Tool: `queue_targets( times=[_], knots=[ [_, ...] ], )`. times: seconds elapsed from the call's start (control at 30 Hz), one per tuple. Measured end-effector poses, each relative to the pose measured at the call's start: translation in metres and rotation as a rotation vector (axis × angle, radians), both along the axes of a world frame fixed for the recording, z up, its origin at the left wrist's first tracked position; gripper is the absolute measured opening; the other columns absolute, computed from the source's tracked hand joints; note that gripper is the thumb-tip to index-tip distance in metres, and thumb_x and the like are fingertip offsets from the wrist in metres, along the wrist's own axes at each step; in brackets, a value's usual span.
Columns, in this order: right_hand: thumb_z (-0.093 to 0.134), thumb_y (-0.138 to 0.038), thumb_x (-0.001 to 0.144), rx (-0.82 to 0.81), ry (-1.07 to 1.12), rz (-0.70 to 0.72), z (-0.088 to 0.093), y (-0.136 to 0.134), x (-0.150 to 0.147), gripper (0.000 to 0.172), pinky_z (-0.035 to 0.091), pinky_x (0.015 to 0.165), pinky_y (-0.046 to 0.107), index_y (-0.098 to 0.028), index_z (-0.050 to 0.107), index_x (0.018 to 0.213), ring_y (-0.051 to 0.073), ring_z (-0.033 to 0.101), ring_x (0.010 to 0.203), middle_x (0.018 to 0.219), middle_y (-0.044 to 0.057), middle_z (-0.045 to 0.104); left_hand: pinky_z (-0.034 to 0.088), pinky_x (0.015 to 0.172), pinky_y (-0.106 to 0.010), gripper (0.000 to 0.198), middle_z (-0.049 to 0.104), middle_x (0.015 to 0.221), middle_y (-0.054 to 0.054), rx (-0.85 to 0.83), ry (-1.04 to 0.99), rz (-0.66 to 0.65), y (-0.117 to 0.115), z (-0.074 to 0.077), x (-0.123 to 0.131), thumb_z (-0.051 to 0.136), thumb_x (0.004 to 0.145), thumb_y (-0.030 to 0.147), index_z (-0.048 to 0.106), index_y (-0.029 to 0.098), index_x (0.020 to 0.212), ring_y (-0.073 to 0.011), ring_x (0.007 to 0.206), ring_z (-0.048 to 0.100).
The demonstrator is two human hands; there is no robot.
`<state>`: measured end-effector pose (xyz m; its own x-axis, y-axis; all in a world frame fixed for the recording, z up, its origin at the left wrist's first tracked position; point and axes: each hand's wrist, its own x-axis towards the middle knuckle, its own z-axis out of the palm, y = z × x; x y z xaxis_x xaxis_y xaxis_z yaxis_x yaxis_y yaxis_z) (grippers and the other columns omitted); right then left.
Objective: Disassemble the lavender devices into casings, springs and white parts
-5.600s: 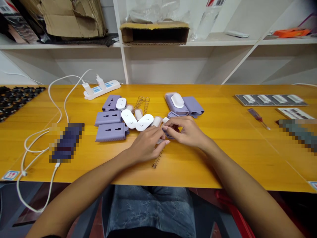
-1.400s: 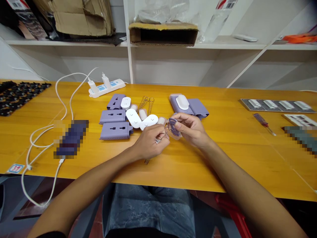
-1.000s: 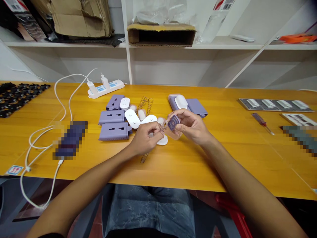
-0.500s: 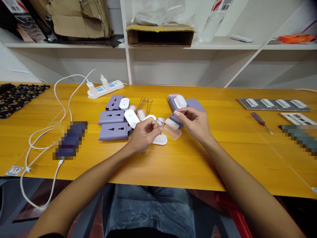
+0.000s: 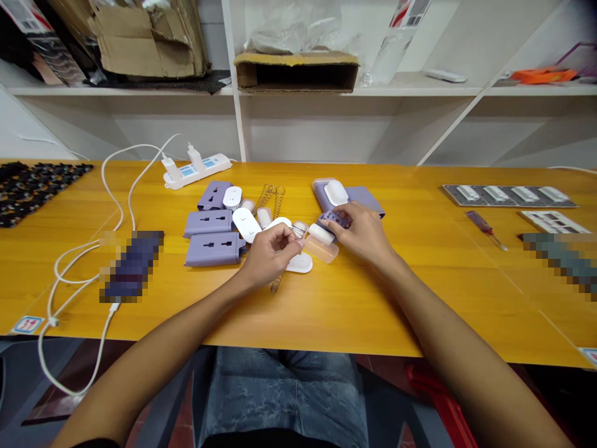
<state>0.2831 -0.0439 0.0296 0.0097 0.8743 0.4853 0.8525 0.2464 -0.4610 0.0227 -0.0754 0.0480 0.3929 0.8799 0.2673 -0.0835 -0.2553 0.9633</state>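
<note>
My left hand (image 5: 272, 254) is closed in a pinch on a metal spring (image 5: 297, 231) over the middle of the parts. The fingers of my right hand (image 5: 361, 227) are closed on a small purple part with holes (image 5: 334, 219). Beneath and between my hands lie a translucent peach cover (image 5: 321, 250), a white block (image 5: 321, 234) and a white oval plate (image 5: 300, 263). Left of them is a white oval piece with small slots (image 5: 246, 225). Coiled springs (image 5: 278, 202) lie behind. A purple housing (image 5: 215, 249) is the nearest of several at the left.
A power strip (image 5: 198, 170) stands at the back left, its white cable looping beside a blurred phone (image 5: 133, 264). Behind my right hand are more purple housings (image 5: 366, 200). Farther right lie a metal fixture (image 5: 508, 196) and a screwdriver (image 5: 485, 229).
My right hand has moved slightly down and left and has taken hold of the small purple part. My left hand has hardly moved. The view has shifted slightly.
</note>
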Motion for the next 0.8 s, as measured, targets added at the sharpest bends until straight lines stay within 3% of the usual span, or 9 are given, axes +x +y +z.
queue_targets(
  times=[0.3, 0.47, 0.63, 0.8],
  knots=[
    [0.073, -0.041, 0.096, 0.051, 0.006, 0.054, 0.002, -0.004, -0.002, 0.023, 0.056, 0.087, 0.050, -0.021, 0.077, 0.105, 0.034, 0.069, 0.096, 0.104, 0.015, 0.075, 0.046, 0.070, -0.028, 0.033, 0.060, 0.079, 0.001, -0.003, 0.000, 0.007, 0.000, -0.002, 0.000, 0.080, 0.091, 0.042, 0.057, 0.020, 0.082, -0.0133, 0.073, 0.057],
    [0.072, -0.046, 0.102, 0.143, 0.180, 0.245, 0.016, -0.018, -0.018, 0.022, 0.053, 0.078, 0.043, -0.025, 0.077, 0.097, 0.027, 0.068, 0.085, 0.095, 0.009, 0.076, 0.054, 0.081, -0.030, 0.029, 0.069, 0.091, -0.003, -0.029, -0.038, -0.017, 0.000, -0.002, 0.000, 0.084, 0.089, 0.041, 0.065, 0.019, 0.093, -0.0157, 0.085, 0.066],
    [0.072, -0.050, 0.104, 0.062, 0.309, 0.436, 0.027, -0.037, -0.038, 0.024, 0.049, 0.069, 0.038, -0.026, 0.079, 0.104, 0.022, 0.066, 0.077, 0.092, 0.006, 0.078, 0.060, 0.089, -0.034, 0.034, 0.074, 0.102, -0.007, -0.049, -0.098, -0.007, 0.000, -0.003, 0.001, 0.087, 0.088, 0.041, 0.070, 0.018, 0.107, -0.0184, 0.096, 0.071],
    [0.084, -0.049, 0.093, -0.023, 0.332, 0.519, 0.026, -0.043, -0.042, 0.032, 0.050, 0.068, 0.036, -0.026, 0.079, 0.115, 0.021, 0.066, 0.073, 0.092, 0.005, 0.080, 0.062, 0.086, -0.032, 0.038, 0.073, 0.103, -0.007, -0.046, -0.102, 0.025, 0.002, -0.004, -0.001, 0.087, 0.089, 0.039, 0.070, 0.018, 0.115, -0.0176, 0.094, 0.072]
  ],
)
